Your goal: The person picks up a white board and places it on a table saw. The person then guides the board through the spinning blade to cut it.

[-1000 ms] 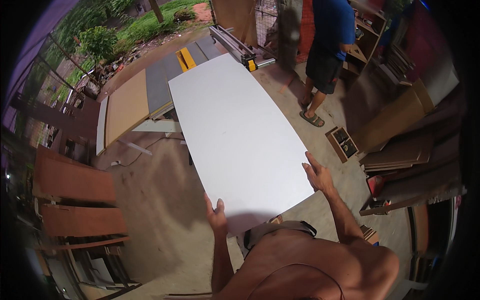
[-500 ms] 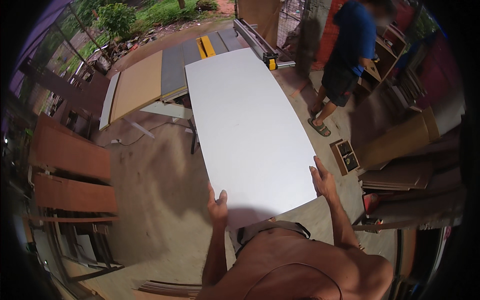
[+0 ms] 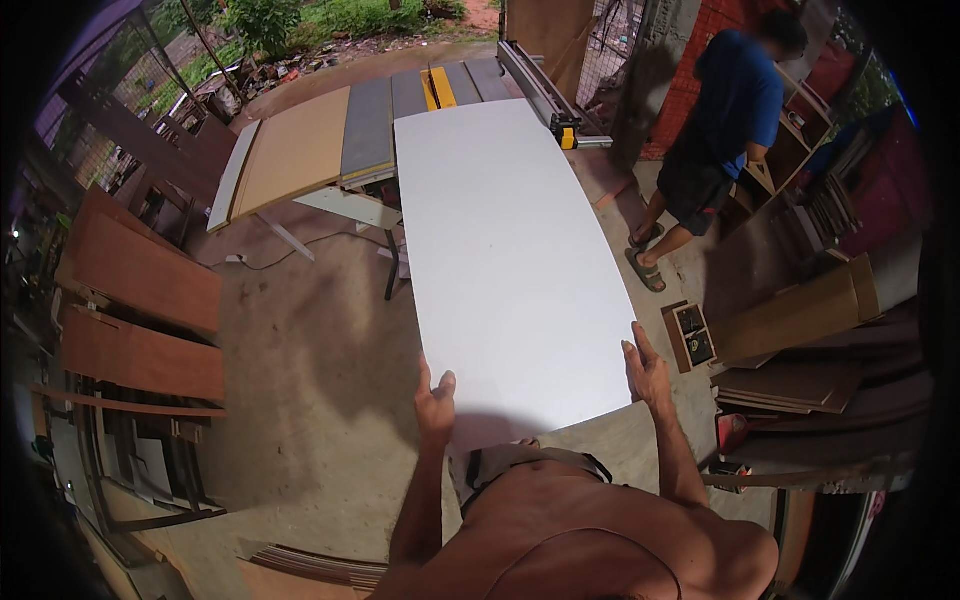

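Note:
A long white board [image 3: 510,250] stretches away from my waist, its far end lying over the grey table saw top [image 3: 370,130]. My left hand [image 3: 435,403] is closed on the board's left edge near the close end, thumb on top. On the opposite edge, my right hand [image 3: 647,372] grips the board with the thumb side up and the fingers partly hidden beneath. Beyond the far end are the saw's yellow insert [image 3: 438,90] and, to its right, the rail-like fence [image 3: 540,85] with a yellow-and-black end.
A tan panel [image 3: 290,140] extends the saw table leftward. Reddish-brown boards [image 3: 140,355] lean at the left. A person in a blue shirt [image 3: 740,90] stands at the right by a wooden cabinet. A small divided box [image 3: 692,335] sits on the floor; a cable [image 3: 290,262] runs under the table.
The whole view has turned slightly left, so the surroundings appear shifted right. Both hands keep their hold on the board's edges. The person in blue has bent a little toward the cabinet.

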The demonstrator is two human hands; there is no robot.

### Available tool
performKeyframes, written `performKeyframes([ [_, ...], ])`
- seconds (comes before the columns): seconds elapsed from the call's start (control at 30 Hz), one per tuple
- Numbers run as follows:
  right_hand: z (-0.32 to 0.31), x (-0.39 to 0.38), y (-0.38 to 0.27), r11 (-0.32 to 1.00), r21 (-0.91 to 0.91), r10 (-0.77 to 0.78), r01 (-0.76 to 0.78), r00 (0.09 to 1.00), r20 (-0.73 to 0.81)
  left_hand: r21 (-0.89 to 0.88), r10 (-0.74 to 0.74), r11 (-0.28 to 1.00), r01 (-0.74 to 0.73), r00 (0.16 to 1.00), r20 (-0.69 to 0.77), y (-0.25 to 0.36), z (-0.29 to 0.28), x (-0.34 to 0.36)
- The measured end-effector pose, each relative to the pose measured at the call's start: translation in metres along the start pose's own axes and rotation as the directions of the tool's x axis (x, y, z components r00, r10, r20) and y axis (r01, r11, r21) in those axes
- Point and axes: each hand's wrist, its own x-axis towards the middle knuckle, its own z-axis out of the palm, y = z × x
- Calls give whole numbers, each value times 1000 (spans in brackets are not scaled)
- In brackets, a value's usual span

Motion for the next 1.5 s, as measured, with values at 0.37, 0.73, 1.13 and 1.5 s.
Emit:
performKeyframes([
  [0.37, 1, 14, -12, 1000, -18, 24, -25, 1000, -8, 19, 85, 996, -84, 995, -45, -5, 5, 19],
  [0.73, 0, 32, -31, 995, 39, 87, -89, 995, 46, 11, 74, 997, -73, 995, -60, -7, 9, 45],
  [1.13, 6, 60, -48, 990, 84, 103, -110, 991, 85, -3, 38, 999, -38, 999, -30, 3, 9, 73],
  [1.5, 19, 76, -26, 999, 18, 51, -51, 999, 4, -82, 132, 987, -136, 990, -48, 6, 17, 81],
])
